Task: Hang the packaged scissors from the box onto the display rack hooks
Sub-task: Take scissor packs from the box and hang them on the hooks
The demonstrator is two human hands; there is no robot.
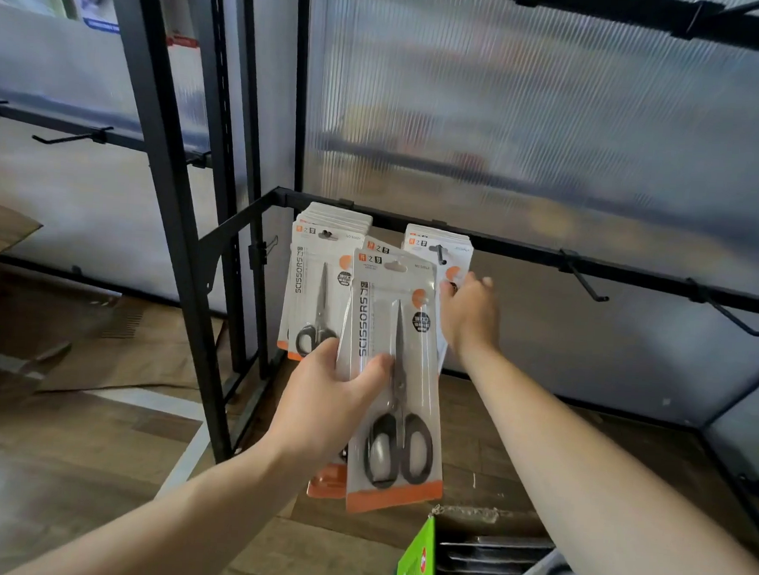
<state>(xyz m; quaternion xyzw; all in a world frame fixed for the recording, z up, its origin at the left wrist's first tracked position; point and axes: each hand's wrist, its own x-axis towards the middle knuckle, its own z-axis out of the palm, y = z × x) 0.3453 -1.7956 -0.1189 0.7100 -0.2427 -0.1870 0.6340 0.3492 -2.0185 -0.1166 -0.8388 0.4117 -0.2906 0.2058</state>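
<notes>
My left hand (332,399) grips a small stack of packaged scissors (397,376), clear blister packs with black-handled scissors and orange bottom strips, held upright in front of the rack. My right hand (471,314) rests against the packs hanging on the second hook (440,254), fingers curled on the front pack's edge (453,265). A thick bunch of packs (320,284) hangs on the first hook at the left. The black rack bar (524,251) runs across behind them. The open box (486,556) with more packs sits at the bottom right.
Two bare hooks (586,285) (737,315) stick out from the bar to the right. Black rack uprights (175,215) stand at the left with another bare hook (69,138). Ribbed translucent panels back the rack. Flattened cardboard (37,326) lies on the wooden floor at the left.
</notes>
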